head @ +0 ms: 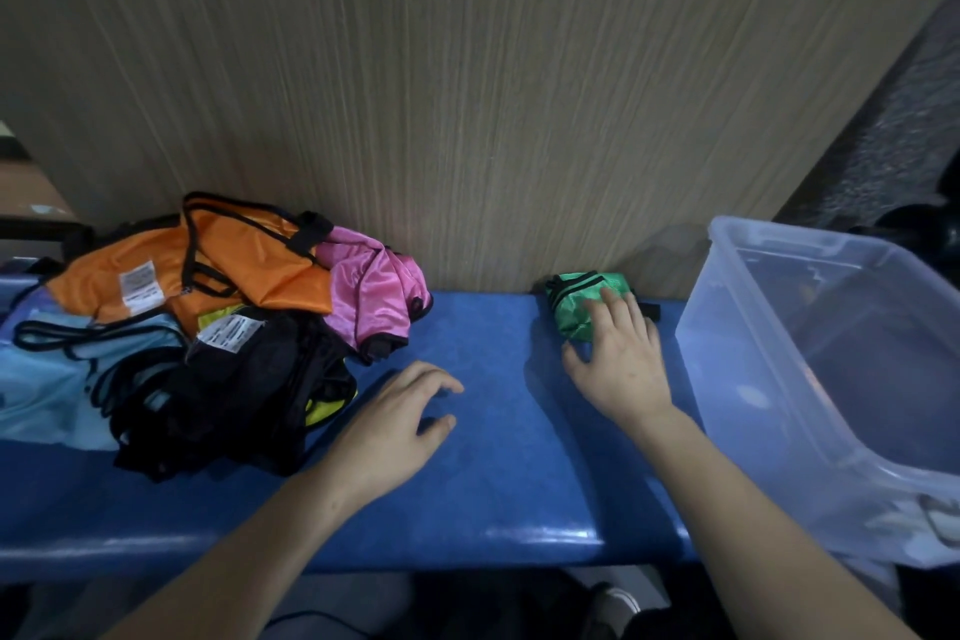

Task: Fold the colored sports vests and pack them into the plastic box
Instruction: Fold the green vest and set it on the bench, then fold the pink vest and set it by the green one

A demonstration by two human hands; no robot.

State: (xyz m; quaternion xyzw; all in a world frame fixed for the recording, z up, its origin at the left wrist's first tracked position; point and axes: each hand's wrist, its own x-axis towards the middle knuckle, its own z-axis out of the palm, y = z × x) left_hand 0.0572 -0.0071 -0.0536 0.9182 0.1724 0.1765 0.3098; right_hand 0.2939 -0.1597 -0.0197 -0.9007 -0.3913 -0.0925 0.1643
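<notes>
Far left on the blue bench (483,478): a loose pile of vests. Light blue vest (57,374) at the left edge, black-trimmed, partly spread flat. Orange vest (244,270) above it, crumpled against the wood panel (467,94), a white label showing. Black vest (244,395) heaped at the front of the pile, a second white label at its top, a sliver of yellow vest (324,411) peeking out at its right edge. Pink vest (374,296) bunched at the pile's right end, touching the orange one and reaching down to the bench top.

Just right of the pile, left hand (395,426) low over bare bench, palm down, fingers loosely curved and a little apart, holding nothing; contact with the bench unclear.

Further right, right hand (618,359) palm down, fingers fairly straight and spread, fingertips lying on a green vest (576,307), thumb out to the left on the bench. Green vest folded into a small bundle, black trim along its top, tucked against the wood panel, between the hand and the wall, just beside the box (727,379).

Far right, clear plastic box standing on the bench end, open at the top, its near corner jutting past the bench edge. Dark shapes visible through its walls, too blurred to identify. Green vest outside the box, not in it.
</notes>
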